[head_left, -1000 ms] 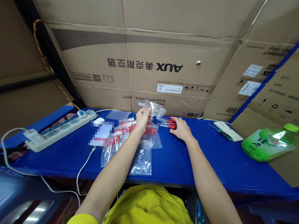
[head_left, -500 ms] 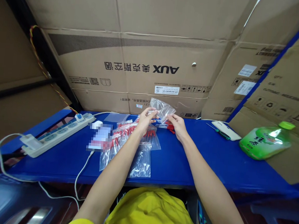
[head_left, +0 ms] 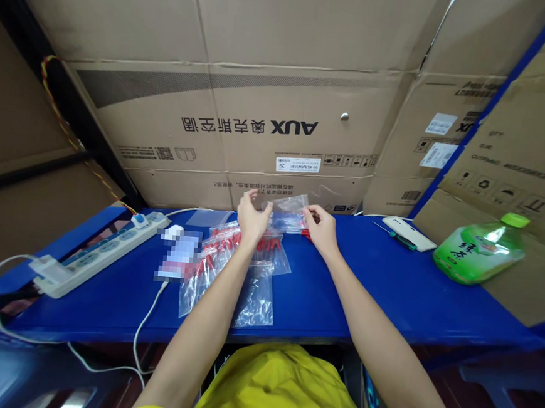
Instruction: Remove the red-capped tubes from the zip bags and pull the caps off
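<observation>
A clear plastic bag stands tilted above the back of the blue table, and my right hand pinches its right edge. My left hand is at the bag's left side with thumb and fingers apart; whether the thumb touches the plastic I cannot tell. Beneath the bag, thin metal shafts and a red part show beside my right fingers, largely covered. Below my left hand and forearm lie several clear bags with small red items in them. An overlapping clear bag reaches towards the front edge.
On the left are a white power strip, a blurred phone and a white cable. To the right lie a screwdriver, a pale flat case and a green bottle. Cardboard walls the back.
My left hand has let go of the bag and moved slightly left, its fingers spreading. The bag has tipped lower while my right hand keeps its edge. The view has shifted slightly.
</observation>
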`<state>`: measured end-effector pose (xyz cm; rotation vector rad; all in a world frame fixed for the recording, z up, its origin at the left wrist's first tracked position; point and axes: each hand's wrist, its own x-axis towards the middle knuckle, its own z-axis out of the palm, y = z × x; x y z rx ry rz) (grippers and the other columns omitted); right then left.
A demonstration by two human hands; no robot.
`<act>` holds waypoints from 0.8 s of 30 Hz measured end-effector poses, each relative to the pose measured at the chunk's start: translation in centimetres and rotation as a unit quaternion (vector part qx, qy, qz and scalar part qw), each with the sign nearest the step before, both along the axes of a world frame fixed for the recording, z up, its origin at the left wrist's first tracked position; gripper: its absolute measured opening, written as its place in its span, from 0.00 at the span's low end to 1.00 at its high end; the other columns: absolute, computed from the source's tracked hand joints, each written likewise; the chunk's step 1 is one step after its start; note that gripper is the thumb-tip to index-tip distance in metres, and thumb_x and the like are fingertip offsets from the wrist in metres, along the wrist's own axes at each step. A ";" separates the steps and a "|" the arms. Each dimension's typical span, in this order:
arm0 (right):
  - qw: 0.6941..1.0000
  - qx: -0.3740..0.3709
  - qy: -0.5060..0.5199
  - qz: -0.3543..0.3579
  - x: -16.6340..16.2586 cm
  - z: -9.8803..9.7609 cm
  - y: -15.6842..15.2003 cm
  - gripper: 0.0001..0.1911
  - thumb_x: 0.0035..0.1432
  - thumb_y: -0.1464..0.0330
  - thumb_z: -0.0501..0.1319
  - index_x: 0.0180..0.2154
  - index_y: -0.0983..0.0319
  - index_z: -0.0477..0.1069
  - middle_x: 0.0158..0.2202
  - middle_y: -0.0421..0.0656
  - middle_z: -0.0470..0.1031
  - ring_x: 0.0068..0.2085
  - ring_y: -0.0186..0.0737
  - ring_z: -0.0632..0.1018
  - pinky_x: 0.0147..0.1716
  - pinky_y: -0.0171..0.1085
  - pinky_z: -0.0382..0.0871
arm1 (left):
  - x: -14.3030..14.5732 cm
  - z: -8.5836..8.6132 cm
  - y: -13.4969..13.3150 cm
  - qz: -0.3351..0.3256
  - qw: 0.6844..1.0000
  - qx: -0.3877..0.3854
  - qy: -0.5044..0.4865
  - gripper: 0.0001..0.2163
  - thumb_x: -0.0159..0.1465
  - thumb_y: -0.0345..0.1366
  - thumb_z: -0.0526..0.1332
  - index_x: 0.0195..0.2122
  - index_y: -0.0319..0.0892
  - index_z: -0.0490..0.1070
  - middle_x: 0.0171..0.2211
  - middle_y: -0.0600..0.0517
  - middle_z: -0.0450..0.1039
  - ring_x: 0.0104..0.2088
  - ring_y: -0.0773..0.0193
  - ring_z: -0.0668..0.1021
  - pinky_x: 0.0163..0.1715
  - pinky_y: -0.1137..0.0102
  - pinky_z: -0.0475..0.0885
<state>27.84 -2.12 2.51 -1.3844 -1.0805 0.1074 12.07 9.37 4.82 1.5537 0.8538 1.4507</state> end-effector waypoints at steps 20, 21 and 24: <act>0.995 0.027 -0.027 0.090 -1.6 1.2 -0.6 0.14 0.63 0.55 0.62 0.37 0.61 0.74 0.31 0.40 0.76 0.29 0.36 0.72 0.31 0.35 0.65 | -0.8 3.2 -2.7 -0.199 0.923 0.243 0.223 0.13 0.70 0.46 0.58 0.40 0.42 0.75 0.33 0.52 0.79 0.29 0.66 0.77 0.34 0.72 0.70; 0.995 0.028 -0.013 0.099 -1.7 1.2 -0.6 0.15 0.62 0.55 0.62 0.37 0.61 0.74 0.32 0.41 0.76 0.30 0.36 0.72 0.32 0.35 0.66 | -0.8 3.2 -2.7 -0.203 0.920 0.244 0.230 0.13 0.70 0.46 0.58 0.40 0.42 0.75 0.32 0.53 0.79 0.29 0.66 0.76 0.33 0.73 0.69; 0.993 0.026 -0.002 0.113 -1.8 1.3 -0.5 0.15 0.62 0.55 0.62 0.35 0.61 0.73 0.32 0.41 0.76 0.30 0.36 0.73 0.32 0.35 0.66 | -0.6 2.9 -2.7 -0.219 0.916 0.238 0.237 0.12 0.70 0.45 0.58 0.39 0.42 0.75 0.32 0.53 0.78 0.28 0.67 0.75 0.31 0.73 0.68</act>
